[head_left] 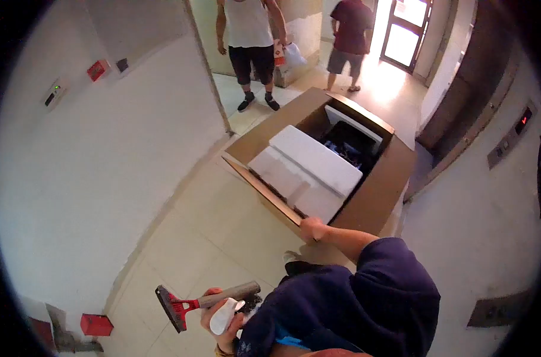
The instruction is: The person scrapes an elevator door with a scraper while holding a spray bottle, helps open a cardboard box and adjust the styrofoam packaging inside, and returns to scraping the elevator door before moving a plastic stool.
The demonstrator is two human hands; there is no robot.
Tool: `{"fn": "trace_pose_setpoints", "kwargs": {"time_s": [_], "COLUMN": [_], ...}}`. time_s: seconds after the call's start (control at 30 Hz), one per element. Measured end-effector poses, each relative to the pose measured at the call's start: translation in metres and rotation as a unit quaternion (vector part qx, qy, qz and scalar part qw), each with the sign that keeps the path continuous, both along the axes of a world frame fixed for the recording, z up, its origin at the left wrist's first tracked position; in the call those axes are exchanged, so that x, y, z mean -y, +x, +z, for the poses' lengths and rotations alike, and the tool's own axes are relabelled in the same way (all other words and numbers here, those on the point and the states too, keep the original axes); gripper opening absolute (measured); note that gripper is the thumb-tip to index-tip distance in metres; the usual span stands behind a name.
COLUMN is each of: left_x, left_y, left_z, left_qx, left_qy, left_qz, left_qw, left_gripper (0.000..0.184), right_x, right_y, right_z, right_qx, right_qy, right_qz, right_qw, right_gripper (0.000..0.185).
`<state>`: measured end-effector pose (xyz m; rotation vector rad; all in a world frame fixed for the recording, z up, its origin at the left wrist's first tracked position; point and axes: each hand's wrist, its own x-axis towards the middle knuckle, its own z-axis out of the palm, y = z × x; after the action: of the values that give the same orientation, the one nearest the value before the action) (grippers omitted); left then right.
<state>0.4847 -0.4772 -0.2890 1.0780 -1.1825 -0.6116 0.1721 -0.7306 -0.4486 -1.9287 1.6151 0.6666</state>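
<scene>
My right hand (313,229) grips the near edge of a large open cardboard box (377,205), its fingers wrapped over the board. White foam blocks (315,160) fill much of the box, and a dark glossy object (349,143) lies behind them; its kind is unclear. Low at the left, my left hand (221,336) is closed around a scraper (226,295) with a grey handle and a red-and-black head. A white plastic piece (224,316), resembling a spray-bottle top, is in the same hand. What lies beneath it is partly hidden by my dark sleeve.
Two people stand beyond the box, one in a white top (246,24) holding a bag, another in dark red (350,27) near a bright glass door (404,30). An elevator doorway (460,95) is at right. Walls line both sides of the tiled floor (205,220).
</scene>
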Motion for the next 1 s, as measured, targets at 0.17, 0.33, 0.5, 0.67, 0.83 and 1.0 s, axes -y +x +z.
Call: {"fn": "trace_pose_setpoints", "kwargs": {"time_s": [0.17,0.33,0.5,0.67,0.83,1.0], "left_x": [0.034,0.097,0.181,0.263,0.35,0.459], "left_y": [0.038,0.074,0.116,0.162,0.202,0.27], "left_z": [0.006,0.012,0.022,0.029,0.029,0.025], "left_qx": [0.073,0.059,0.028,0.053,0.049,0.094], "left_qy": [0.029,0.058,0.039,0.028,0.021,0.004], "left_qz": [-0.031,-0.029,-0.052,-0.068,-0.152,-0.228], "left_qw": [0.996,0.996,0.997,0.996,0.987,0.969], "left_gripper": [0.041,0.042,0.043,0.043,0.043,0.044], "right_x": [-0.004,0.02,0.041,0.051,0.061,0.179], "right_y": [-0.001,0.003,0.001,0.008,0.001,0.08], "right_z": [-0.058,-0.041,-0.01,-0.006,-0.023,-0.028], "right_qx": [-0.008,-0.03,-0.06,-0.088,-0.123,0.002], "right_qy": [-0.033,0.067,0.017,0.104,0.024,-0.196], "right_qz": [-0.014,-0.046,-0.009,-0.061,-0.061,-0.285], "right_qw": [0.999,0.996,0.998,0.989,0.99,0.938], "right_gripper": [0.028,0.025,0.021,0.025,0.026,0.023]}}
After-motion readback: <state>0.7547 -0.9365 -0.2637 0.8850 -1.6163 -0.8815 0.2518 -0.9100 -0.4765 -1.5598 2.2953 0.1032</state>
